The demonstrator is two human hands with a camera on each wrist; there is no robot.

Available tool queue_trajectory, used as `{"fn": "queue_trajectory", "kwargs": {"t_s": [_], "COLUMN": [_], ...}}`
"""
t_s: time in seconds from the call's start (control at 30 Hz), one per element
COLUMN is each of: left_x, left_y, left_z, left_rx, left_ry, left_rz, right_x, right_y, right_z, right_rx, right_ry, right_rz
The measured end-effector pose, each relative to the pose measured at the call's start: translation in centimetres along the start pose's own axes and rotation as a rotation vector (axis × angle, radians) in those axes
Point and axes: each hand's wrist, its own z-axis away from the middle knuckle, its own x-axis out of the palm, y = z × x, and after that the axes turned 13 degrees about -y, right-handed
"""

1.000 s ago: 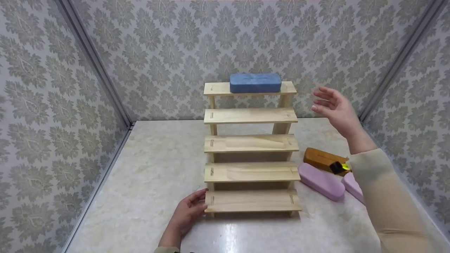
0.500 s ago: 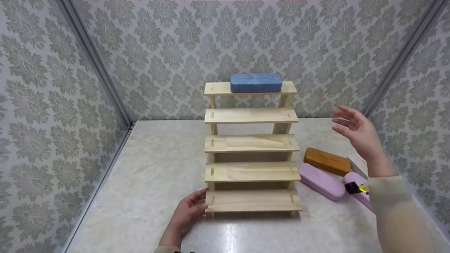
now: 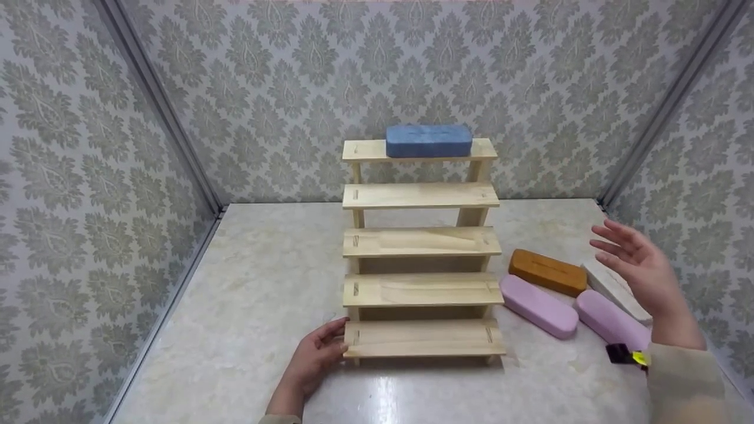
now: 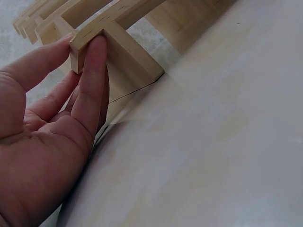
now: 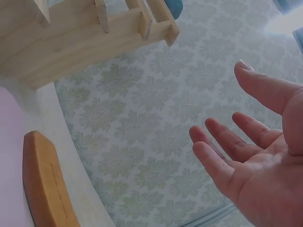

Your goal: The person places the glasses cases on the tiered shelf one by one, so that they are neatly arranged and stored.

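Right fingers (image 3: 627, 234) near a partly hidden white case (image 3: 614, 288)

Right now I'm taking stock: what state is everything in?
Wooden rack: upright on the table
Blue case: on the top shelf, looks closed
Brown case: flat, looks closed
Left pink case: flat, looks closed
Right pink case: flat, looks closed
White case: flat, partly hidden
Left grip: pinching the bottom shelf's left end
Right grip: open, holding nothing
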Motion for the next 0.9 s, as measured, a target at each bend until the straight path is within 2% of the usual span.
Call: {"fn": "queue_trajectory", "kwargs": {"t_s": [0.23,0.47,0.63,0.9], "left_x": [-0.1,-0.2,-0.1,-0.1], "left_y": [-0.2,-0.2,0.0,-0.1], "left_z": [-0.1,-0.2,-0.1,-0.1], "left_rx": [-0.014,-0.019,-0.017,-0.011], "left_ry": [-0.013,-0.014,-0.008,-0.008], "left_rz": [0.035,0.028,0.021,0.012], "right_x": [-1.4,-2.5,-3.4,-4.6], "right_y": [1.8,3.6,5.4,7.4], "right_z": [3.5,7.0,9.7,12.7], "right_rx": [0.001,0.016,0.067,0.095], "right_ry": [0.001,0.070,0.129,0.208], "right_rz": [-0.076,-0.081,-0.068,-0.130]}}
